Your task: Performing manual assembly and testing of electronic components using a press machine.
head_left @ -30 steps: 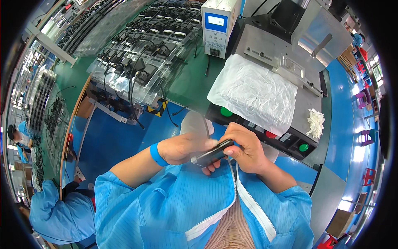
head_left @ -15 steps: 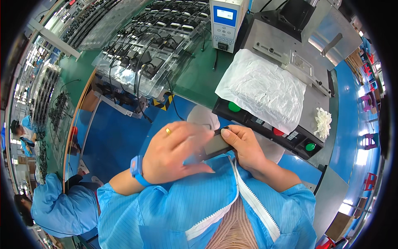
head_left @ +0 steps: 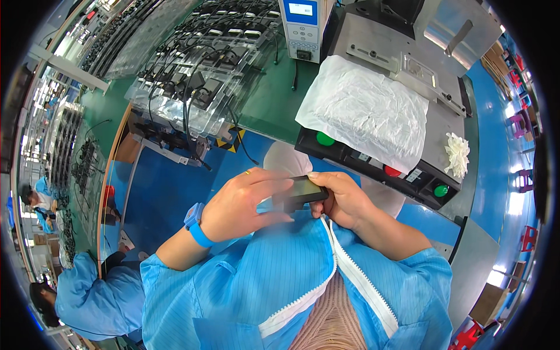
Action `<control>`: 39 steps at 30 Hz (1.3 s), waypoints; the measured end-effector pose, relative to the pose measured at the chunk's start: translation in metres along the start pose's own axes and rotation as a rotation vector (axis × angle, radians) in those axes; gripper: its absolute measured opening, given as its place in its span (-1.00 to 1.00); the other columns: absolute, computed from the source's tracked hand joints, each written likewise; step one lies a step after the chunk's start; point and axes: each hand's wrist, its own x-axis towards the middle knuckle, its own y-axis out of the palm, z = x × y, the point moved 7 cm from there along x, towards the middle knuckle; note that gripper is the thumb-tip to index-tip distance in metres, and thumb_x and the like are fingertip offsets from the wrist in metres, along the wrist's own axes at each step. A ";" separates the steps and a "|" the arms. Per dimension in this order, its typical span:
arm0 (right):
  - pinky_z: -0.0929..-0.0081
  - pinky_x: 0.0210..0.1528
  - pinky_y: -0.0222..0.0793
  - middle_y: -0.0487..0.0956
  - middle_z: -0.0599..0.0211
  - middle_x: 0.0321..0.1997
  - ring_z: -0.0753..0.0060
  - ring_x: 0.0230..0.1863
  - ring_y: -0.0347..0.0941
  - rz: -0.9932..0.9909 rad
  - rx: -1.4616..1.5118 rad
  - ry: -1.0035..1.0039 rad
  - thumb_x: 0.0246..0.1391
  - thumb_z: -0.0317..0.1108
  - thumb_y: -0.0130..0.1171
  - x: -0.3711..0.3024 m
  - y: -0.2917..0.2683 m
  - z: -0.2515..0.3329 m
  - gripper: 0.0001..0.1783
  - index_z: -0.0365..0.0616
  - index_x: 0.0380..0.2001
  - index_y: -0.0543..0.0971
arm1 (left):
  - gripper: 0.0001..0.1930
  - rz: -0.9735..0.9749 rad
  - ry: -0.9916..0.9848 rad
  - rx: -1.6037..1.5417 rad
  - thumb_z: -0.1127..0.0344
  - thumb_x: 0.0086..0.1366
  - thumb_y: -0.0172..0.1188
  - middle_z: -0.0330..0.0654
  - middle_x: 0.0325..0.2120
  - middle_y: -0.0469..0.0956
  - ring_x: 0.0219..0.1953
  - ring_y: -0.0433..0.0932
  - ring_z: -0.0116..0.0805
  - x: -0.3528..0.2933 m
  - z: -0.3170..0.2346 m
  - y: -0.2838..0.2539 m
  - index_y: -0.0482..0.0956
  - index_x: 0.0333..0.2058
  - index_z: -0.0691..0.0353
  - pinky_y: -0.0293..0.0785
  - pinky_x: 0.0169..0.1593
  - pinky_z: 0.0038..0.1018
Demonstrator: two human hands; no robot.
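A small dark rectangular device with a greyish-green face and black edges is held in front of my chest, slightly tilted. My right hand grips its right end, the thumb along the upper edge and the bent fingers underneath. My left hand, with a ring and a blue wristband, reaches over the device's left end. Its fingers are stretched out, with the thumb apart from them below. Motion smears those fingertips, so whether they touch the device cannot be told.
Ahead on the right stands a machine with green and red buttons, a crumpled white cloth and white gloves on it. A white control box is behind. Clear trays with cabled black parts sit left; another person is lower left.
The left hand has drawn a little lower and left, its fingers still beside the device. My right hand keeps its hold, and the view has shifted slightly.
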 end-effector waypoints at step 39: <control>0.53 -0.52 0.36 0.51 0.22 -0.53 0.45 -0.63 0.38 0.013 0.136 -0.021 0.21 -0.32 0.01 -0.003 -0.007 -0.005 -0.75 -0.35 -0.31 0.51 | -0.61 -0.161 -0.014 -0.486 0.41 -0.05 0.43 -0.10 -0.09 0.51 -0.17 0.49 -0.30 0.013 0.021 0.023 0.58 -0.18 0.26 0.44 -0.07 -0.47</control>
